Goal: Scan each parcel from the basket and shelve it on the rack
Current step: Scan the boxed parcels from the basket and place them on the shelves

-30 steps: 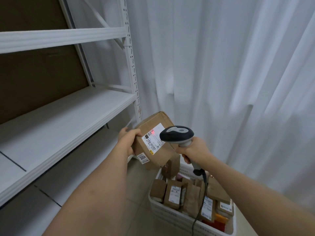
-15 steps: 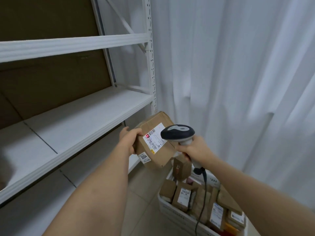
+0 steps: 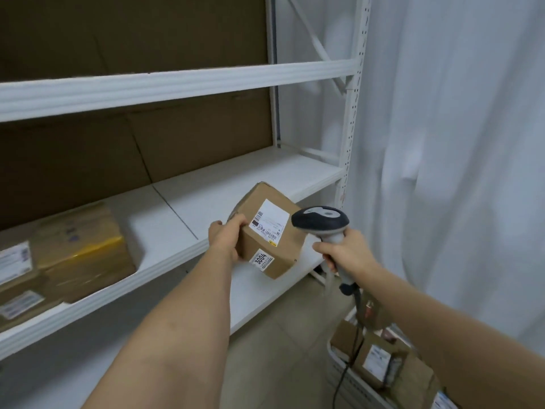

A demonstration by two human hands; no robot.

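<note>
Left hand fingers clamp the parcel edge, label tilted up toward the scanner, likely for reading. Right hand fingers wrap the scanner handle; rack shelf just beyond fingertips.

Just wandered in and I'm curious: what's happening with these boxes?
A person is sorting parcels. The left hand holds a cardboard box in front of a white rack, while the right hand grips a scanner. More parcels sit on the shelf and in a basket below.

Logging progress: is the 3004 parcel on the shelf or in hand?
In hand: the left hand grips the parcel in front of the shelf edge.
</note>
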